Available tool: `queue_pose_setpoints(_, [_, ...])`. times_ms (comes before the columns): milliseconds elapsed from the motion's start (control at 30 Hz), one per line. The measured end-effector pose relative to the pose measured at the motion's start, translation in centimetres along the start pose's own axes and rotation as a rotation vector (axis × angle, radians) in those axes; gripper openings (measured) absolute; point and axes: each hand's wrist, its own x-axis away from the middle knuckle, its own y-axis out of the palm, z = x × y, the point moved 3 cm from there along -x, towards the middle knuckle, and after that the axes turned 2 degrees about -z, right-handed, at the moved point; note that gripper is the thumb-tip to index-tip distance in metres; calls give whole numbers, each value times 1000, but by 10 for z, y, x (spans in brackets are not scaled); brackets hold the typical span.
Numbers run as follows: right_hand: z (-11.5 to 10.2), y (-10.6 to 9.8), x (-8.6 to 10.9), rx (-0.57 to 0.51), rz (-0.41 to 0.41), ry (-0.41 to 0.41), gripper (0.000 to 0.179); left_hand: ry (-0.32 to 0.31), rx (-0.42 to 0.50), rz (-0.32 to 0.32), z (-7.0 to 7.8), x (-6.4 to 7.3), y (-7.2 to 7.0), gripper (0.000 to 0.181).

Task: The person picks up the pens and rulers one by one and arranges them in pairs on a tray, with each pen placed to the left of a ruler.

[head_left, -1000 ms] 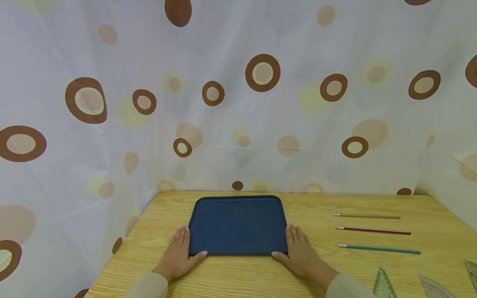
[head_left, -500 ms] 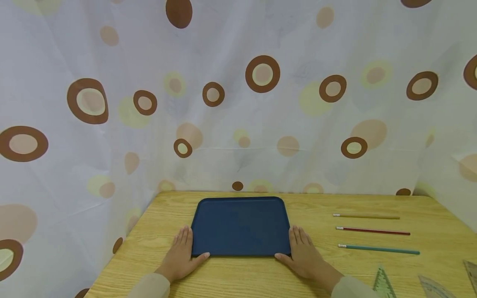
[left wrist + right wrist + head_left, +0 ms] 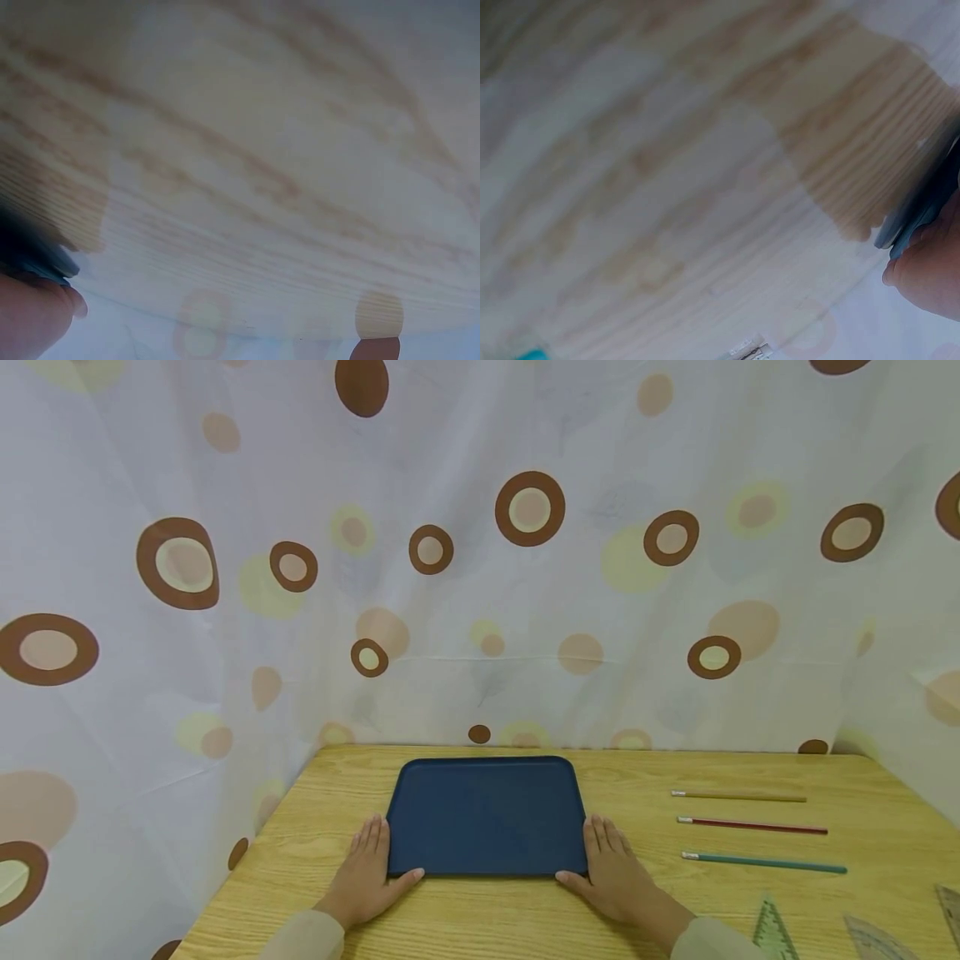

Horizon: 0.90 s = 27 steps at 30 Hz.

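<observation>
A dark blue rectangular tray (image 3: 486,817) lies on the wooden table in the head view. My left hand (image 3: 362,877) rests along its left side with straight fingers, the thumb at the near left corner. On the opposite side, my right hand (image 3: 617,877) touches the right edge the same way, its thumb at the near right corner. The left wrist view catches the dark tray edge (image 3: 30,244) beside part of a hand (image 3: 34,315). In the right wrist view, the tray edge (image 3: 922,195) meets part of the other hand (image 3: 930,274). The tray's underside is hidden.
Right of the tray lie a yellow pencil (image 3: 738,797), a red pencil (image 3: 752,826) and a green pencil (image 3: 764,862). A green set square (image 3: 774,931) and a clear protractor (image 3: 873,939) sit nearer the front. A patterned curtain (image 3: 480,568) hangs behind the table.
The tray has slid slightly to the right and a little nearer, with both hands moving along at its sides. The pencils and drawing tools stay in place.
</observation>
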Motion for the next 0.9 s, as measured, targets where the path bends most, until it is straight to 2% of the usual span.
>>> queue_pose_setpoints(500, [1,0,0,2,11,-15,90,-6,13,-12,4,3,-2,97])
queue_pose_setpoints(900, [4,-1,3,13,3,-20,90,27,2,6,6,5,0,96])
